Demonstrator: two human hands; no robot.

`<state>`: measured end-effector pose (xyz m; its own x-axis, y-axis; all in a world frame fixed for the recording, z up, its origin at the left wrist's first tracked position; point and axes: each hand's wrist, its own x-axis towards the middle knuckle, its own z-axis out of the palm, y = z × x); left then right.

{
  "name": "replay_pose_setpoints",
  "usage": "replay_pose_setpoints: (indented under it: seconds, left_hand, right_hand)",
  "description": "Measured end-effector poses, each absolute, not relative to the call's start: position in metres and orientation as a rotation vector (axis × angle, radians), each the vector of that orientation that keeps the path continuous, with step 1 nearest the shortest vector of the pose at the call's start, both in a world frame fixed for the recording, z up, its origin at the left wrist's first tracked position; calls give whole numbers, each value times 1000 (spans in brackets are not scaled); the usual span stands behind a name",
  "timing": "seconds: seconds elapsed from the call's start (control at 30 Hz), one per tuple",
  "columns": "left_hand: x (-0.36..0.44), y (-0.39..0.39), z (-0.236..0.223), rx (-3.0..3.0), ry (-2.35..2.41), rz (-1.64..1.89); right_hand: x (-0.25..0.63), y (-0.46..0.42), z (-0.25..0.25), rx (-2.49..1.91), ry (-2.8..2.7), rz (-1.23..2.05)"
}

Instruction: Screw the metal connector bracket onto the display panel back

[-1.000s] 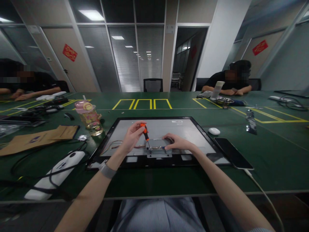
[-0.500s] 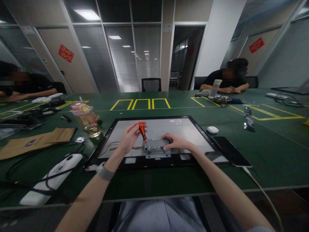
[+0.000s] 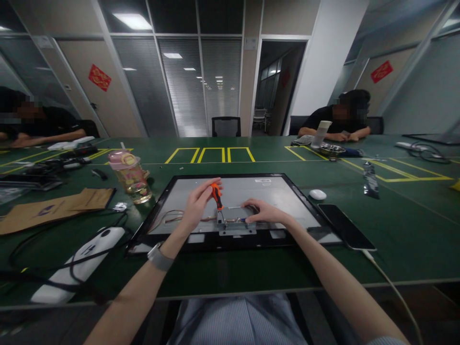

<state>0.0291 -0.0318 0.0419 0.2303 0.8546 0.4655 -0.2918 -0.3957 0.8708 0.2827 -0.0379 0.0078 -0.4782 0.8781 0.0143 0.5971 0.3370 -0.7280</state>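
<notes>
A flat display panel (image 3: 273, 191) lies face down on the green table, its grey back up inside a black frame. A small metal board cover (image 3: 235, 224) sits near the panel's near edge. My left hand (image 3: 197, 203) is closed round an orange-handled screwdriver (image 3: 216, 196), held nearly upright with its tip on the cover's left end. My right hand (image 3: 264, 212) rests on the cover's right side, fingertips pressed down on it. Thin coloured wires (image 3: 171, 214) run across the panel to the left of the cover.
A pink-lidded bottle (image 3: 130, 176), brown paper bag (image 3: 53, 207), white power brick with black cables (image 3: 81, 261) lie left. A white earbud case (image 3: 318, 194) and a phone (image 3: 345, 225) on a charging cable lie right. Two other people sit at the far left and far right.
My left hand has turned slightly on the screwdriver, which stays on the same spot of the cover. My right hand has kept its place. The view shifted a little.
</notes>
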Motion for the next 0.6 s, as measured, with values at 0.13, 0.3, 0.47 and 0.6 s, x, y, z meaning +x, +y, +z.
replay_pose_setpoints:
  seconds: [0.13,0.3,0.47,0.6]
  left_hand:
    - [32,-36,42,1535,638,1421]
    - [35,-36,41,1645,730,1633]
    - [35,-39,41,1682,811,1690]
    - [35,-39,40,1592,713,1590]
  right_hand:
    - [284,-37,7,-1291,-2193,961]
    - [284,-37,6,-1305,-2187,962]
    - [282,-39,8,-1288,-2178,949]
    - [283,-39,9,-1277,-2189,938]
